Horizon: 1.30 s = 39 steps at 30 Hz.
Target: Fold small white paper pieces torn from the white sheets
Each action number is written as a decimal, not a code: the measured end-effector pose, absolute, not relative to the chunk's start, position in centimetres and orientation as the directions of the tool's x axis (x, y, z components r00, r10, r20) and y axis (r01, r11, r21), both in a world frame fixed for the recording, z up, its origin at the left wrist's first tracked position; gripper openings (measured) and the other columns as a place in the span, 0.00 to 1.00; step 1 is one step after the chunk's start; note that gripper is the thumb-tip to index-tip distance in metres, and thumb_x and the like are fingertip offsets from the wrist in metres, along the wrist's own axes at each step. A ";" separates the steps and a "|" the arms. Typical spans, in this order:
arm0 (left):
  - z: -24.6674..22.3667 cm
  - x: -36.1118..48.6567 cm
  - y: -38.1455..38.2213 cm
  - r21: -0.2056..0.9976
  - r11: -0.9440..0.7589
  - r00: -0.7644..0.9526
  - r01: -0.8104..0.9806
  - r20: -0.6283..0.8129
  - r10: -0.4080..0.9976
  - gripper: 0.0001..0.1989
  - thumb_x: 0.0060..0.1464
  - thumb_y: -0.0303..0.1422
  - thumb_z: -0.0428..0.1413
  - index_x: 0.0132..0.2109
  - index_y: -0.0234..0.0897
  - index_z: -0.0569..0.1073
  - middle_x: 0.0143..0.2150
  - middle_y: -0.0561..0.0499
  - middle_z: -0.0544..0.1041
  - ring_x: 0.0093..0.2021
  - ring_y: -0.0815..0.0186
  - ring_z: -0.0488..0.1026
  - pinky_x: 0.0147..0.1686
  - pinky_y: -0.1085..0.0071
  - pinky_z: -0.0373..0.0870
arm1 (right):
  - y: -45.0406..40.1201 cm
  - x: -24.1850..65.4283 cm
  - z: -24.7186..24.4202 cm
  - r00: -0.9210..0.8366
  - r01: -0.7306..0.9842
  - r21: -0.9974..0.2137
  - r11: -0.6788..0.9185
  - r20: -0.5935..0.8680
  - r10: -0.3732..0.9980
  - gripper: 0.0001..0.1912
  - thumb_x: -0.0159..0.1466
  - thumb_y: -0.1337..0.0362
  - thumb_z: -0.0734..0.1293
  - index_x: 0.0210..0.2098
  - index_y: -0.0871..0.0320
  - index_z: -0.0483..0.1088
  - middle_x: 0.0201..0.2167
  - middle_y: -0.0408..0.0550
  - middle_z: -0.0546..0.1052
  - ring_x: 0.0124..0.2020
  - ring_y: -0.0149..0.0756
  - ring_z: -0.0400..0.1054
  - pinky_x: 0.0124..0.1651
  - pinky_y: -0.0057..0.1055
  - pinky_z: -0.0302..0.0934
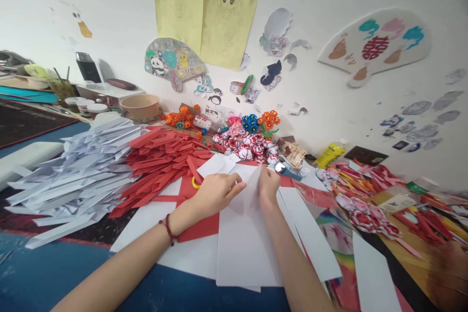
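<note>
My right hand (269, 184) is closed in a pinch on the edge of a white paper sheet (252, 204), which it lifts into an upright curl. Close by on the left, my left hand (219, 192) hovers over the sheets with thumb and index finger slightly apart; nothing shows between them. More white sheets (248, 263) lie under both hands, with red paper (199, 226) beneath at the left. A yellow ring-shaped thing (195, 184) sits just beyond my left hand.
Piles of folded white strips (84, 165) and red strips (164, 156) lie at the left. Paper flowers (248, 144) line the wall. At the right are a yellow bottle (329, 153), red-and-white flowers (369, 217) and a blurred brown shape (449, 273) at the edge.
</note>
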State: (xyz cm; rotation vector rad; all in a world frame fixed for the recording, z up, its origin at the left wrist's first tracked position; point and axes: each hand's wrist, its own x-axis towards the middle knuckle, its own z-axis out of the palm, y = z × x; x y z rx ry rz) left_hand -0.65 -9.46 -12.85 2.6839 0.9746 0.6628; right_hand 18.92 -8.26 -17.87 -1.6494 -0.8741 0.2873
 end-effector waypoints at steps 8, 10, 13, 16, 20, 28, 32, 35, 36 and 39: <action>-14.2 -0.2 -9.1 0.111 -0.812 0.719 0.572 0.409 0.562 0.20 0.63 0.46 0.41 0.36 0.36 0.69 0.28 0.48 0.76 0.28 0.62 0.72 0.29 0.70 0.58 | -8.0 18.6 -18.0 0.766 0.244 -0.969 -0.025 0.177 0.618 0.16 0.55 0.56 0.62 0.15 0.56 0.58 0.13 0.38 0.55 0.21 0.30 0.49 0.22 0.27 0.45; -14.3 -0.2 -9.1 0.162 -0.766 0.663 0.622 0.412 0.625 0.17 0.64 0.41 0.41 0.34 0.36 0.67 0.26 0.49 0.75 0.27 0.64 0.71 0.27 0.71 0.55 | -7.9 18.6 -17.9 0.761 0.202 -0.979 0.011 0.164 0.627 0.17 0.56 0.53 0.61 0.17 0.56 0.61 0.13 0.38 0.59 0.21 0.31 0.53 0.22 0.27 0.48; -14.2 -0.4 -8.6 0.356 -0.677 0.546 0.644 0.405 0.733 0.15 0.63 0.38 0.42 0.30 0.37 0.64 0.24 0.52 0.72 0.26 0.67 0.68 0.25 0.73 0.52 | -7.5 18.4 -17.7 0.738 0.137 -0.988 0.070 0.149 0.658 0.21 0.59 0.48 0.58 0.22 0.58 0.66 0.16 0.42 0.67 0.22 0.33 0.60 0.24 0.27 0.54; -14.2 -0.6 -7.6 0.528 -0.585 0.420 0.615 0.408 0.810 0.17 0.61 0.39 0.44 0.26 0.37 0.60 0.22 0.54 0.67 0.23 0.70 0.63 0.25 0.75 0.51 | -7.2 18.1 -17.3 0.675 0.057 -0.988 0.141 0.142 0.724 0.25 0.60 0.44 0.56 0.27 0.60 0.70 0.22 0.47 0.74 0.25 0.35 0.67 0.29 0.29 0.60; -13.4 -0.4 -6.2 0.642 -0.539 0.322 0.546 0.433 0.842 0.18 0.60 0.40 0.45 0.24 0.37 0.56 0.19 0.57 0.61 0.21 0.72 0.59 0.25 0.76 0.49 | -7.3 17.4 -16.9 0.505 -0.075 -0.960 0.271 0.198 0.840 0.24 0.58 0.44 0.62 0.33 0.60 0.72 0.30 0.48 0.77 0.31 0.36 0.69 0.33 0.29 0.62; -12.7 1.4 -4.8 0.634 -0.481 0.154 0.605 0.500 0.852 0.20 0.61 0.42 0.43 0.25 0.37 0.62 0.19 0.56 0.61 0.21 0.71 0.58 0.23 0.75 0.48 | -8.1 16.7 -16.8 0.253 -0.203 -0.962 0.184 0.130 0.959 0.22 0.51 0.50 0.72 0.38 0.60 0.73 0.25 0.44 0.74 0.19 0.29 0.62 0.16 0.25 0.52; -13.8 1.2 -5.1 0.552 -0.468 0.178 0.690 0.498 0.849 0.14 0.59 0.42 0.46 0.39 0.37 0.70 0.25 0.53 0.72 0.26 0.66 0.68 0.26 0.74 0.56 | -8.1 16.7 -16.6 0.292 -0.194 -0.969 0.156 0.095 0.952 0.22 0.49 0.50 0.73 0.36 0.61 0.73 0.24 0.44 0.74 0.19 0.28 0.61 0.16 0.24 0.51; -13.5 0.8 -5.7 0.412 -0.590 0.183 0.694 0.692 0.698 0.20 0.59 0.39 0.47 0.57 0.36 0.64 0.51 0.42 0.73 0.46 0.59 0.72 0.39 0.68 0.64 | -8.0 16.6 -16.4 0.311 -0.184 -0.974 0.133 0.071 0.948 0.22 0.49 0.50 0.73 0.35 0.61 0.73 0.24 0.45 0.74 0.20 0.30 0.62 0.16 0.24 0.52; -13.3 0.7 -5.9 0.334 -0.631 0.219 0.700 0.742 0.634 0.23 0.59 0.38 0.48 0.59 0.35 0.62 0.57 0.40 0.69 0.53 0.56 0.68 0.46 0.65 0.63 | -8.0 16.5 -16.4 0.309 -0.181 -0.975 0.126 0.065 0.949 0.22 0.49 0.50 0.73 0.35 0.61 0.74 0.24 0.45 0.74 0.20 0.30 0.62 0.16 0.24 0.53; -13.2 0.9 -6.3 0.128 -0.712 0.388 0.690 0.765 0.514 0.26 0.59 0.38 0.49 0.62 0.36 0.60 0.63 0.39 0.63 0.60 0.51 0.61 0.55 0.57 0.55 | -8.1 16.4 -16.5 0.288 -0.166 -0.979 0.116 0.064 0.955 0.23 0.50 0.49 0.72 0.38 0.60 0.74 0.26 0.46 0.75 0.21 0.30 0.63 0.18 0.25 0.54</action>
